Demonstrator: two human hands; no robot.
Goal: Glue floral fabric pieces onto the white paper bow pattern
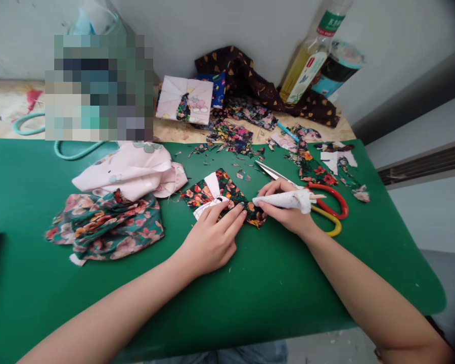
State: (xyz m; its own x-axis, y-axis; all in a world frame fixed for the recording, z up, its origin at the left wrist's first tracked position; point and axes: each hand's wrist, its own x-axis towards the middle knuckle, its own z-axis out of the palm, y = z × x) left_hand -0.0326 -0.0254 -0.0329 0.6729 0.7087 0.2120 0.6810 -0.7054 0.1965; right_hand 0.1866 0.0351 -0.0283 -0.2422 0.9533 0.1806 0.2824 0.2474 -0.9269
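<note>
My left hand [218, 235] lies with fingers stretched out on a small patchwork piece [199, 196] of dark floral cloth and white pieces. Its fingertips press the cloth flat and hide part of it. In my right hand [284, 210] is a white cone [288, 199], its narrow tip pointing left at the floral cloth's right end. Thin sticks poke out of the cone's wide end. Scissors [326, 199] with one red and one yellow handle lie behind my right hand, blades toward the back left; the hand partly hides them.
Pink cloth [136, 169] and green floral cloth [117, 225] are heaped at left. Fabric scraps [233, 136] lie along the back with a patchwork square [184, 98], brown cloth [246, 76] and a blue pen [287, 131]. An oil bottle [307, 60] and a tub [337, 68] stand behind.
</note>
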